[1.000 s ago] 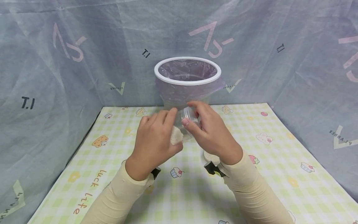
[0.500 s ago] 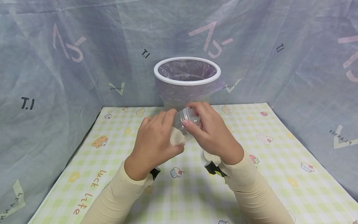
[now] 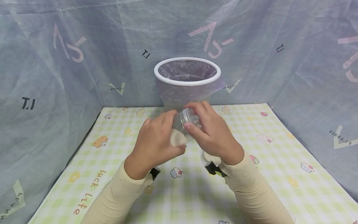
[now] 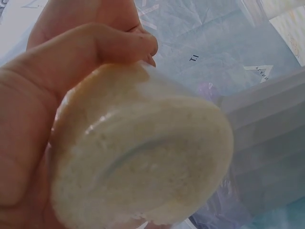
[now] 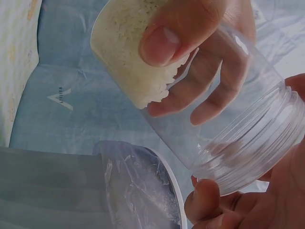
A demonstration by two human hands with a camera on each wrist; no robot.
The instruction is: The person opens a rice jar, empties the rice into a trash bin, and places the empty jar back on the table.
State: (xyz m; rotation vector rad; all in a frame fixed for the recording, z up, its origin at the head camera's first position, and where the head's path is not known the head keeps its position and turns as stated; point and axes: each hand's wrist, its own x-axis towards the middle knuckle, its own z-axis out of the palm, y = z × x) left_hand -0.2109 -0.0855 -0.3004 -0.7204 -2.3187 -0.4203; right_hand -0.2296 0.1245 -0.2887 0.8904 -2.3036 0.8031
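Between both hands a clear plastic jar (image 3: 185,117) is held tilted above the table, its threaded neck (image 5: 250,143) toward the right. White, rice-like grains (image 5: 131,57) are gathered at its bottom end, and the neck end holds none of them. My left hand (image 3: 156,137) grips the bottom end, thumb on the near side and fingers behind. In the left wrist view the grains show through the jar's base (image 4: 152,162). My right hand (image 3: 215,133) holds the neck, thumb and fingers on opposite sides. Part of the jar's mouth is hidden by that hand.
Behind the hands stands a bin with a white ring rim (image 3: 187,83) and a purple-tinted bag liner (image 3: 184,91). An off-white round thing (image 3: 210,158) lies on the checked tablecloth (image 3: 190,193), partly under the right wrist. Printed fabric walls (image 3: 117,46) enclose the table.
The jar has turned slightly, and the grains in it show more widely past my left hand. Both hands keep their hold in nearly the same place.
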